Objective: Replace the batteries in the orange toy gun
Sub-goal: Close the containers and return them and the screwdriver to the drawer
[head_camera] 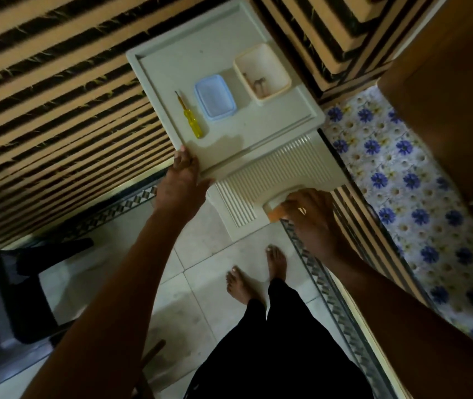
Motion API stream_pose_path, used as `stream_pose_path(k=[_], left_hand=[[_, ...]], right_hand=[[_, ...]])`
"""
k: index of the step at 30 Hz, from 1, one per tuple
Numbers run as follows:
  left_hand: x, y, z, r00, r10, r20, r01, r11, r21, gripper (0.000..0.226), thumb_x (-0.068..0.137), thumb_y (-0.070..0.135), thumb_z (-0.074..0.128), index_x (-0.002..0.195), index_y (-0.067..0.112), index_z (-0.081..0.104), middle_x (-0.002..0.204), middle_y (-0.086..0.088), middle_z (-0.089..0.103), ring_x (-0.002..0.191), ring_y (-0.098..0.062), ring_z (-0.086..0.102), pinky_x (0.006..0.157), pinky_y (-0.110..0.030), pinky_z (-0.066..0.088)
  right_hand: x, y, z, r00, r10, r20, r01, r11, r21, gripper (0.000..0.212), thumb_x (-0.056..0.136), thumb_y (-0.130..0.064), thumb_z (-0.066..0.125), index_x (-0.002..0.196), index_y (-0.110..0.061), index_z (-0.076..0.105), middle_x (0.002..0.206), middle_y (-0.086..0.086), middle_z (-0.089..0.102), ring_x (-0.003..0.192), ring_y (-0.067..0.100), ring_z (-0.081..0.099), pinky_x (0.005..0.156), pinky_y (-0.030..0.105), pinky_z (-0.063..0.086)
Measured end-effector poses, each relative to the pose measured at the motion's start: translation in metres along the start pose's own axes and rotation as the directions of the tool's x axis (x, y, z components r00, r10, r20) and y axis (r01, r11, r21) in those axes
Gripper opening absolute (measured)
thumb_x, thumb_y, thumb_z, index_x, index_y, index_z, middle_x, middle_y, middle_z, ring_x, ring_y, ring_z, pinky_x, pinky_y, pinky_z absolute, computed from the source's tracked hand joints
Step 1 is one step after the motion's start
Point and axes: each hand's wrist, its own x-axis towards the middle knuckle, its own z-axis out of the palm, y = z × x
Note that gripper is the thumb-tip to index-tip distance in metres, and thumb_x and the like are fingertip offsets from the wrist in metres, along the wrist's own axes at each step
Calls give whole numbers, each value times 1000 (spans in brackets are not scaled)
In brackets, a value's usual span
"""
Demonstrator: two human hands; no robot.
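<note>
Over the tiled floor, both hands gripped a pale tabletop.
Left hand clasped its corner; right hand held something orange beside the ribbed edge; a yellow screwdriver lay on top.

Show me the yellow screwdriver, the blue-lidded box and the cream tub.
yellow screwdriver (193, 123), head view, on its handle.
blue-lidded box (215, 97), head view, middle of lid.
cream tub (280, 73), head view, right inner wall.
</note>
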Motion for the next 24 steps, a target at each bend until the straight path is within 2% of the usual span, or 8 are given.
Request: stream_pose_path(k=[4,7,14,16,17,19,21,24], left_hand=[[-1,1,3,1000,-25,-18,24,1000,-11,76,103,46,57,164,11,29,175,-10,11,161,-30,16,126,-55,28],[0,3,4,999,-32,-4,32,999,1,78,103,46,56,165,10,26,175,-12,10,161,-29,14,128,-52,26],[-1,5,1,999,-50,4,49,999,18,77,103,48,54,165,12,26,175,-8,8,162,-26,13,129,-46,23],[-6,10,-4,998,-63,-30,63,998,-1,70,103,45,58,162,13,35,174,-6,19,158,-28,28,125,-46,31],[-7,12,-9,995,-77,-64,75,997,-28,63,103,41,59,158,13,43,170,-7,31,151,-30,40,119,-46,38],[-4,19,-20,976,-109,-189,93,991,-95,45,104,33,60,144,13,59,149,-11,60,126,-32,64,97,-43,53],[4,27,-30,941,-93,-326,57,991,-117,29,103,24,62,127,9,69,126,-14,72,106,-33,72,81,-40,56],[33,41,-45,919,-25,-394,-1,998,-67,27,99,12,66,124,3,70,116,-20,73,103,-37,70,82,-43,58]], right_hand=[[39,1,24,999,36,-17,-36,999,-24,14,81,-2,73,86,-15,72,95,5,70,90,30,65,80,40,41],[68,2,35,999,48,-26,-49,998,-38,11,82,-7,74,83,-16,69,94,4,68,90,29,62,79,39,38],[97,5,50,996,90,-18,-91,994,-61,24,66,-7,82,73,-17,61,82,4,60,81,30,59,75,39,38],[92,4,45,998,63,-17,-63,998,-25,18,69,-6,77,76,-16,64,85,4,63,83,31,61,77,40,39],[90,4,42,998,56,-8,-56,998,7,16,69,-5,73,78,-15,65,88,5,64,86,32,62,78,41,39],[90,4,34,996,85,2,-85,993,88,14,70,-6,70,79,-15,66,93,6,64,92,33,62,81,43,39],[94,7,28,985,170,-40,-163,975,152,7,76,-10,71,82,-12,68,97,8,64,95,34,61,82,45,42],[115,20,28,940,316,-132,-286,936,206,9,86,-10,68,94,-6,70,104,14,63,96,36,62,82,51,49]])
